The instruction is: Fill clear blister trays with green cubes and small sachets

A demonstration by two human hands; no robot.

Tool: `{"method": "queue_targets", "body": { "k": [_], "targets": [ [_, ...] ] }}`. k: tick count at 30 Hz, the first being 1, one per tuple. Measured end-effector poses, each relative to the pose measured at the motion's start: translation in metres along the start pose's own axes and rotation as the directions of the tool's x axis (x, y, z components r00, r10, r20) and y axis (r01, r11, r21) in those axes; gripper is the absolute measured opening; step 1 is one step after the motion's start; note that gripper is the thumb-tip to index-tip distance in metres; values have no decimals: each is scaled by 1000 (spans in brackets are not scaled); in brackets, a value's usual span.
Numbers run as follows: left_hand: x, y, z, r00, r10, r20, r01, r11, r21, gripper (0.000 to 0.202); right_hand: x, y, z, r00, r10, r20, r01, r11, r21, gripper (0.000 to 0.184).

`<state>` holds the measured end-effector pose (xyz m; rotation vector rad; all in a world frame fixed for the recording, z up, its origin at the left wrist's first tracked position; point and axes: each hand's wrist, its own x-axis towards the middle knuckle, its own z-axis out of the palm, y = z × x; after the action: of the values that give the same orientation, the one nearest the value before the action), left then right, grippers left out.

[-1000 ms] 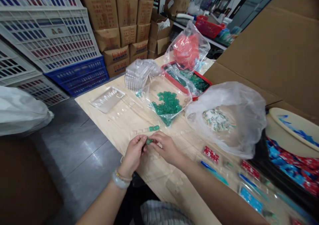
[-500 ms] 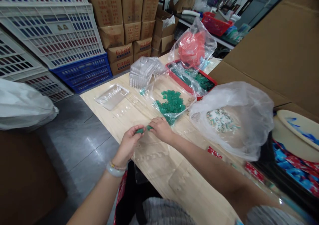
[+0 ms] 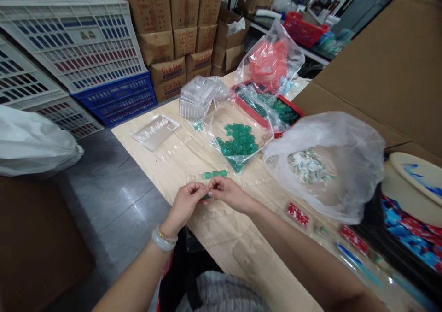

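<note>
My left hand (image 3: 188, 202) and my right hand (image 3: 226, 194) meet over the near part of the table. Their fingertips pinch together around a small green plastic piece (image 3: 206, 196), mostly hidden by the fingers. Just beyond them, several green pieces (image 3: 214, 174) sit in a row in a slot of a clear plastic tray (image 3: 192, 178). Farther back, an open clear bag (image 3: 210, 118) holds a heap of loose green pieces (image 3: 238, 140).
An empty-looking clear tray (image 3: 156, 132) lies left, near stacked clear trays (image 3: 196, 97). Behind the heap is a red bin (image 3: 239, 101) of green pieces. A plastic bag (image 3: 352, 164) of small white pieces and red patterned packs (image 3: 297, 214) lie right. Crates (image 3: 113, 101) stand left.
My hands have come together and moved slightly nearer to me; before, they were apart, each with green at the fingertips. The row of green pieces in the tray is now uncovered.
</note>
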<state>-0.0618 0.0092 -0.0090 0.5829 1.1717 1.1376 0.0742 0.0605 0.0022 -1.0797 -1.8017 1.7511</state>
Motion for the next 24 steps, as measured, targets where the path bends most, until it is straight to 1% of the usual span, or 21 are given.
{"method": "queue_targets", "body": {
  "k": [2,3,5,6,8,10,11,13,15,16,17,18,19,20,21,22,23,24],
  "targets": [
    [-2,-2,3,998,-64,-19,62,995,-73,25,-7,-2,2,995,-95,-33,90,986,-140,14],
    [-3,-2,3,996,-84,-39,79,989,-122,26,-10,-4,4,986,-164,-34,151,960,-237,16],
    [-3,-2,4,992,-114,-49,102,972,-211,29,-13,-7,6,959,-284,-9,253,866,-432,15],
    [-3,-2,4,992,-122,-27,112,965,-239,30,-13,-8,6,947,-322,-4,275,815,-510,13],
    [-2,1,2,991,-124,52,133,959,-251,28,-11,-9,6,933,-357,-43,259,749,-609,14],
    [0,4,-1,988,-106,108,128,967,-222,25,-7,-10,6,929,-365,-63,241,723,-648,18],
    [1,5,-3,990,-94,107,115,972,-206,24,-5,-11,6,927,-370,-56,245,714,-655,20],
    [3,7,-6,993,-88,74,100,978,-180,23,-1,-14,6,927,-373,-29,261,701,-664,22],
    [6,9,-9,996,-84,36,88,988,-127,26,5,-17,6,939,-342,-20,243,707,-665,19],
    [8,9,-11,998,-64,5,64,997,-52,27,8,-18,5,947,-320,-24,223,711,-667,15],
    [10,10,-14,999,-15,-46,17,998,60,28,12,-18,3,953,-301,-30,202,709,-676,12],
    [12,11,-17,992,74,-105,-52,978,202,27,17,-19,2,958,-286,-31,184,694,-696,11],
    [13,12,-21,970,196,-142,-134,924,359,24,22,-19,0,961,-274,-23,171,662,-730,10],
    [15,13,-25,936,325,-133,-216,832,512,19,27,-18,-2,965,-261,-2,163,608,-777,10],
    [17,13,-29,899,430,-80,-286,716,636,17,33,-17,-3,969,-244,29,160,535,-829,11],
    [20,12,-32,870,492,0,-340,602,723,20,38,-17,-4,973,-221,66,162,453,-877,11],
    [22,10,-35,854,514,79,-376,506,777,26,42,-16,-4,976,-193,105,172,372,-912,12],
    [24,8,-36,849,508,143,-396,435,809,32,47,-15,-4,975,-168,143,188,298,-936,13]
  ]
}}
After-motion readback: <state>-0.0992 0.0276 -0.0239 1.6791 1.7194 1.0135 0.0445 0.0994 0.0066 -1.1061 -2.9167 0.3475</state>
